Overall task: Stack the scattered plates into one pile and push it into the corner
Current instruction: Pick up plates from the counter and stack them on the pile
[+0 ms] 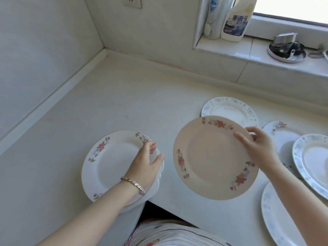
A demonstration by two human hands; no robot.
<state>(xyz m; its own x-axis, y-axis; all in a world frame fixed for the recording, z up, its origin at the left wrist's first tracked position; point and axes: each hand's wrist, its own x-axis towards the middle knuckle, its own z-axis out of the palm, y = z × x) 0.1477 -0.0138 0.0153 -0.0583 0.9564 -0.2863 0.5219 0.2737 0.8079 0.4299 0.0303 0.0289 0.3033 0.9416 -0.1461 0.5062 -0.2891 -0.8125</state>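
Observation:
A small pile of white plates with pink flowers (110, 160) lies on the counter near its front edge. My left hand (147, 162) grips the right rim of that pile. My right hand (257, 148) holds a cream plate with red flowers (209, 157) by its right rim, tilted and lifted above the counter, just right of the pile. Behind it lies a blue-flowered plate (229, 107). At the right lie a pink-flowered plate (282, 134) and two blue-flowered plates (312, 162) (276, 215).
The counter (124, 103) runs back to a walled corner (104, 50) at the upper left. A window sill (230, 50) at the back right carries two bottles (236, 20) and a metal dish (286, 50). A wall socket (132, 1) sits above.

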